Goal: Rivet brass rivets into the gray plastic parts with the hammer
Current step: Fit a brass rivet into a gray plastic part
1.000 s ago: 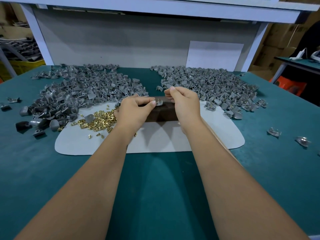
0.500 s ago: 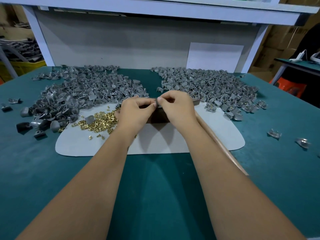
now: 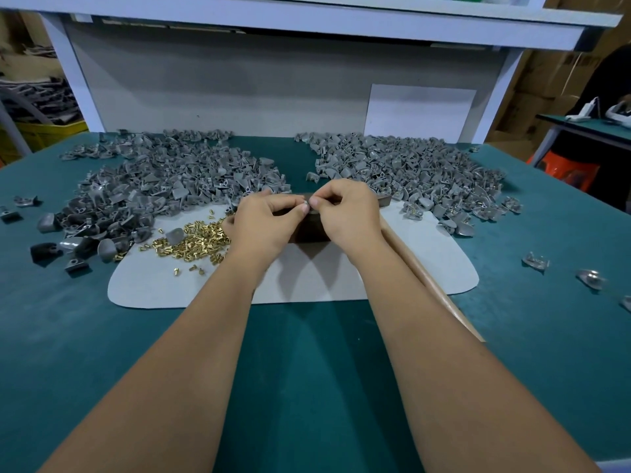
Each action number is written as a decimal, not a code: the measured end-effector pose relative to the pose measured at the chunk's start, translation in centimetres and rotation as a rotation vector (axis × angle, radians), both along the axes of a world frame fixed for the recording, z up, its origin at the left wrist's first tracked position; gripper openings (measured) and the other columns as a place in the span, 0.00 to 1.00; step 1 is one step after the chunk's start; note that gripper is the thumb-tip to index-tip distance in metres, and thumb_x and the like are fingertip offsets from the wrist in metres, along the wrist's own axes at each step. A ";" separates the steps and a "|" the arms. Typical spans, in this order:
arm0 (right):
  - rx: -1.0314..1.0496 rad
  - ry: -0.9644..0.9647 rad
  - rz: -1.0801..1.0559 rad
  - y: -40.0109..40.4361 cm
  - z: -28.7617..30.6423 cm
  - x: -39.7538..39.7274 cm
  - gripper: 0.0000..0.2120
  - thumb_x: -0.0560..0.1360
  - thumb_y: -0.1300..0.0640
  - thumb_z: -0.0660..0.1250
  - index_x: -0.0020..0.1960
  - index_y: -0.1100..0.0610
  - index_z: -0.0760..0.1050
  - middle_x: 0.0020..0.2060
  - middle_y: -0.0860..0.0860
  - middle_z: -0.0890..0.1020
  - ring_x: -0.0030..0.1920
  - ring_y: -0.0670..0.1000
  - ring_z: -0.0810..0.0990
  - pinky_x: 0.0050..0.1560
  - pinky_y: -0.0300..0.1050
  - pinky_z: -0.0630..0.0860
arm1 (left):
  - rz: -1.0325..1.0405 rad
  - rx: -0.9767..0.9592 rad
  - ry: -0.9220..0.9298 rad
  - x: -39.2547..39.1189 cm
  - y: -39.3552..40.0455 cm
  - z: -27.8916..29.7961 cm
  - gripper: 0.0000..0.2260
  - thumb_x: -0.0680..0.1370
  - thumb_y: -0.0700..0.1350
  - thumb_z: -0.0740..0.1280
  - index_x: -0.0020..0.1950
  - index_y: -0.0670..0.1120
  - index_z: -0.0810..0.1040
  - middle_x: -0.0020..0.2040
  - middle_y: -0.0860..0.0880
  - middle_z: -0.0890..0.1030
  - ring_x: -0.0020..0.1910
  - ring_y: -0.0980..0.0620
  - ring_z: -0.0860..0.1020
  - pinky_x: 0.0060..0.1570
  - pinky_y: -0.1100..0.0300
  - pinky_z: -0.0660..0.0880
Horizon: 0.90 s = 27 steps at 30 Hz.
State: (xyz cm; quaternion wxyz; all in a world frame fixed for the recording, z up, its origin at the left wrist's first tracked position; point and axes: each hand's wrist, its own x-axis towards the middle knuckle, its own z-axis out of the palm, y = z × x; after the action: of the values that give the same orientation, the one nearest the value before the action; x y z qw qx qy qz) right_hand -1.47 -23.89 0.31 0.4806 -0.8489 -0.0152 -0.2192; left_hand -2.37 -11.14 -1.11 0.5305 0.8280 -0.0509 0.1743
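Your left hand [image 3: 264,221] and right hand [image 3: 348,213] pinch what looks like one small gray part [image 3: 310,203]; loosen either grip and the rivet may drop out.

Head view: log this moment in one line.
left hand: pinching gray part | right hand: pinching same part | hammer: on mat, unheld

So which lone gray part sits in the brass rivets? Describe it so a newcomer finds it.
Start at the pale mat on the green table. On its left lies the brass rivets pile. The single gray plastic part stands among them, apart from the big gray heap behind.
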 end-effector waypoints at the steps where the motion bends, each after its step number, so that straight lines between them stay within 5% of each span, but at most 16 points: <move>1: 0.001 -0.001 -0.003 0.0 0.0 0.0 0.03 0.72 0.61 0.70 0.40 0.57 0.82 0.38 0.48 0.82 0.40 0.46 0.77 0.40 0.38 0.70 | 0.005 0.002 0.003 0.0 0.0 0.0 0.07 0.77 0.51 0.71 0.48 0.65 0.81 0.57 0.62 0.82 0.73 0.55 0.67 0.72 0.41 0.55; 27: 0.034 -0.003 -0.035 0.3 -0.4 0.1 0.07 0.73 0.63 0.69 0.37 0.55 0.78 0.32 0.44 0.78 0.35 0.42 0.74 0.37 0.38 0.70 | 0.005 0.036 0.019 0.0 0.0 0.0 0.07 0.78 0.50 0.69 0.54 0.57 0.84 0.59 0.60 0.82 0.74 0.55 0.65 0.73 0.40 0.53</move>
State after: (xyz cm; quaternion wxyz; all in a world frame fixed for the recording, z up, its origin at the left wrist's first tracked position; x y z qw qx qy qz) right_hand -1.42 -23.59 -0.10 0.4909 -0.8405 0.0024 -0.2293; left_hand -2.39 -11.15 -1.09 0.5157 0.8391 -0.0468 0.1669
